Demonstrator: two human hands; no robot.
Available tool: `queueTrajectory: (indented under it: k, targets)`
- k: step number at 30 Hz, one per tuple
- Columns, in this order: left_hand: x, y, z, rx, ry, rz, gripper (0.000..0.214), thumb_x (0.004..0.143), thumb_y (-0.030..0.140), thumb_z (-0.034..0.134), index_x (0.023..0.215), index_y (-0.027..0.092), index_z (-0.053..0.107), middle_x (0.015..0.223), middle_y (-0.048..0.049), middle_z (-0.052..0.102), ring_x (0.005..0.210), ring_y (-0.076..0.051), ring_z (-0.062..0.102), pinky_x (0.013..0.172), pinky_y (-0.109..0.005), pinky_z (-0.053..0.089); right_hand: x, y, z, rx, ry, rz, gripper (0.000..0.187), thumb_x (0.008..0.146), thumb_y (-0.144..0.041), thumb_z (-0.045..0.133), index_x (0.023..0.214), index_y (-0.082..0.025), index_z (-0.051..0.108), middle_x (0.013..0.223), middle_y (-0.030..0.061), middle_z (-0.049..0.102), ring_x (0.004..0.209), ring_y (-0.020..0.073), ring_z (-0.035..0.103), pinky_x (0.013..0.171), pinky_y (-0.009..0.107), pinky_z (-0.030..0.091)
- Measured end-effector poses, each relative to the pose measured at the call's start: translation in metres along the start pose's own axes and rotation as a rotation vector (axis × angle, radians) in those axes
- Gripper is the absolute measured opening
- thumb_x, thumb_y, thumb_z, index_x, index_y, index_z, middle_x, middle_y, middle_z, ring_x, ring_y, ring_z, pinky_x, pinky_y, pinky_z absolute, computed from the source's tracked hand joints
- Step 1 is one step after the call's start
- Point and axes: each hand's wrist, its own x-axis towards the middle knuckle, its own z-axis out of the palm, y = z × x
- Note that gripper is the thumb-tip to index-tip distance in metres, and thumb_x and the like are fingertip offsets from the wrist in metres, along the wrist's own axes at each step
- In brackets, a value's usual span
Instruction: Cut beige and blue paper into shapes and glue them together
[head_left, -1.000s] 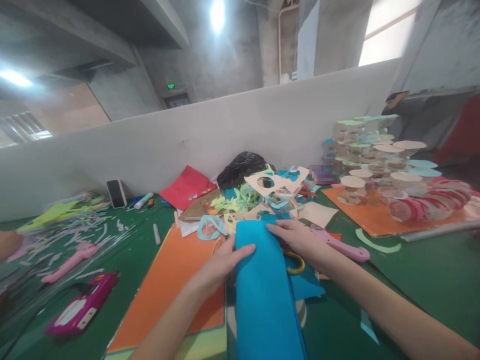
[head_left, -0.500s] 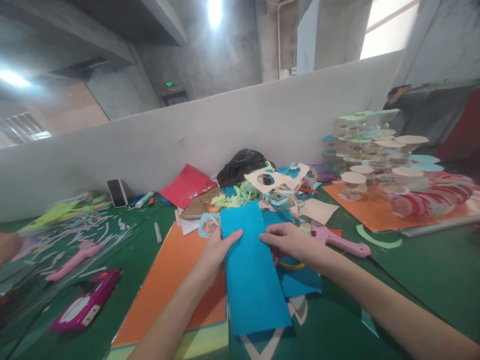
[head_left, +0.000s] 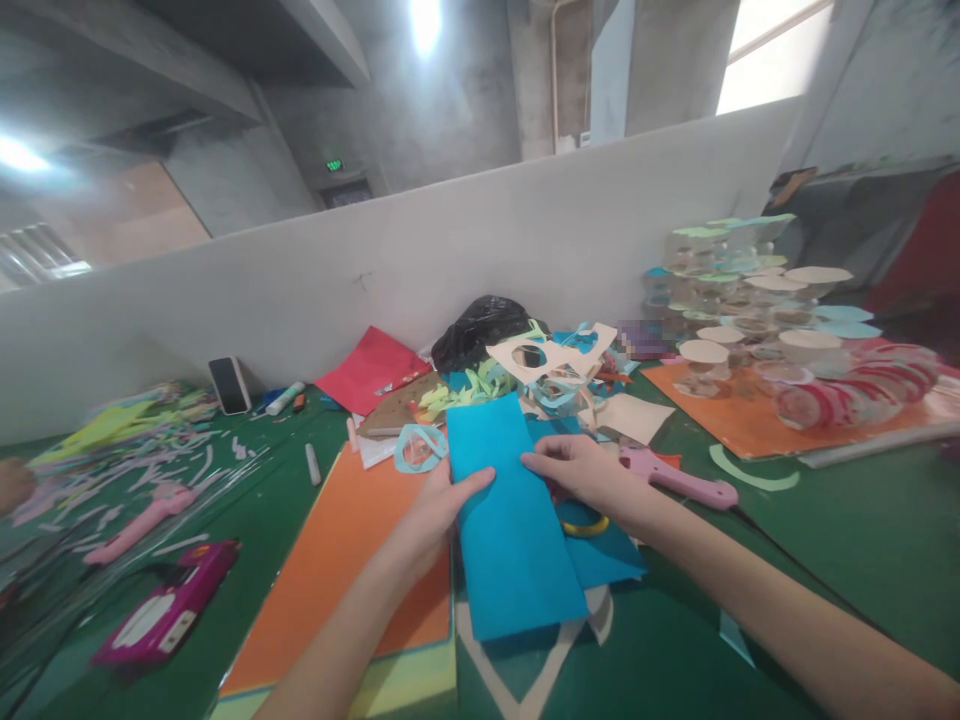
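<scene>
Blue card sheet [head_left: 514,515] lies long and flat on the green cutting mat [head_left: 825,570], its far end pointing at the low white wall [head_left: 375,280] and its near end past the edge of a second blue sheet [head_left: 607,555] beneath it. The left hand [head_left: 442,510] sits at its left edge, thumb lying across the top; the other fingers are out of sight under the edge, so I cannot tell whether they pinch the card. The right hand [head_left: 581,475] rests on the card's right side, fingers open and nearly flat, with the fingertips [head_left: 529,462] near the middle of the sheet. Just beyond that hand, a yellow ring [head_left: 583,528] peeks out, half hidden (it could be tape, hard to say). A pink glue gun [head_left: 675,487] lies to the right, and an orange sheet [head_left: 337,570] lies to the left, beside a pale blue paper loop [head_left: 418,448].

Farther off, a peach cut-out with holes [head_left: 551,360] sits on a heap of paper scraps [head_left: 472,395], in front of a black plastic bag [head_left: 480,333] and near red paper [head_left: 371,372]. A phone [head_left: 229,386] leans against the wall. Paper cups with round tops [head_left: 750,300] crowd the right side, some on an orange board [head_left: 750,415].
</scene>
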Motion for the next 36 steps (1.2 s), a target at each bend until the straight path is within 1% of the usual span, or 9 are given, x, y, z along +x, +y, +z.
queueTrajectory:
  k: [6,10,13,17,21,24,28,32,36]
  targets:
    - [0.002,0.000,-0.002,0.030,0.016,-0.005,0.067,0.075,0.036,0.078,0.134,0.022,0.052,0.134,-0.0167,0.061,0.111,-0.034,0.066,0.089,-0.046,0.058,0.002,0.003,-0.001,-0.045,-0.014,0.002,0.037,0.079,-0.047,0.067,0.061,-0.020,0.049,0.052,-0.0047,0.048,0.051,0.0111,0.052,0.052,0.024,0.046]
    - [0.003,0.000,-0.001,0.044,0.028,-0.003,0.060,0.074,0.036,0.079,0.128,0.020,0.057,0.130,-0.0157,0.064,0.109,-0.033,0.067,0.089,-0.047,0.058,0.006,0.010,-0.001,0.003,-0.042,-0.013,0.040,0.078,-0.052,0.066,0.063,-0.021,0.047,0.053,-0.0053,0.048,0.052,0.0110,0.054,0.052,0.023,0.047]
    - [0.002,0.001,0.001,0.043,0.036,-0.002,0.058,0.075,0.034,0.078,0.127,0.021,0.057,0.129,-0.0149,0.065,0.107,-0.033,0.067,0.089,-0.047,0.058,0.007,0.012,0.001,0.035,-0.054,-0.006,0.041,0.078,-0.053,0.067,0.063,-0.021,0.046,0.053,-0.0051,0.050,0.051,0.0110,0.054,0.051,0.023,0.048]
    - [0.000,0.003,0.003,0.050,0.039,0.003,0.055,0.075,0.033,0.078,0.125,0.020,0.058,0.127,-0.0146,0.066,0.106,-0.033,0.068,0.089,-0.048,0.058,0.006,0.010,0.001,0.032,-0.059,-0.002,0.042,0.077,-0.054,0.068,0.063,-0.021,0.046,0.054,-0.0041,0.052,0.052,0.0113,0.055,0.052,0.023,0.049]
    - [0.002,0.001,0.003,0.040,0.052,0.034,0.056,0.074,0.033,0.079,0.125,0.020,0.058,0.125,-0.0142,0.067,0.104,-0.032,0.069,0.087,-0.047,0.059,0.002,0.005,0.000,-0.012,-0.059,0.020,0.041,0.081,-0.054,0.064,0.064,-0.021,0.047,0.055,-0.0036,0.052,0.052,0.0108,0.054,0.053,0.023,0.049]
    - [0.004,0.002,0.001,0.040,0.113,0.087,0.056,0.073,0.032,0.080,0.124,0.021,0.059,0.124,-0.0133,0.068,0.101,-0.031,0.070,0.082,-0.045,0.061,-0.003,0.000,-0.002,-0.083,-0.154,0.051,0.042,0.084,-0.056,0.060,0.064,-0.020,0.047,0.057,-0.0033,0.052,0.051,0.0098,0.053,0.051,0.022,0.047]
    - [0.009,0.004,-0.005,0.010,0.177,0.173,0.054,0.072,0.033,0.080,0.120,0.020,0.061,0.123,-0.0142,0.068,0.101,-0.031,0.070,0.082,-0.044,0.061,-0.008,-0.004,-0.006,-0.164,-0.298,0.065,0.045,0.080,-0.057,0.064,0.061,-0.020,0.046,0.058,-0.0024,0.051,0.052,0.0104,0.052,0.050,0.022,0.044]
    - [0.014,0.002,-0.012,0.008,0.255,0.235,0.064,0.070,0.034,0.082,0.127,0.020,0.057,0.122,-0.0154,0.069,0.105,-0.032,0.069,0.088,-0.046,0.057,-0.009,-0.003,-0.008,-0.212,-0.333,0.026,0.049,0.082,-0.057,0.061,0.058,-0.021,0.039,0.054,-0.0033,0.048,0.051,0.0115,0.054,0.050,0.023,0.044]
    - [0.018,-0.002,-0.017,0.019,0.251,0.248,0.063,0.070,0.037,0.081,0.127,0.021,0.058,0.124,-0.0150,0.067,0.108,-0.032,0.067,0.093,-0.047,0.055,-0.008,-0.001,-0.009,-0.252,-0.334,0.016,0.048,0.083,-0.056,0.059,0.059,-0.021,0.038,0.053,-0.0039,0.047,0.051,0.0118,0.055,0.050,0.023,0.044]
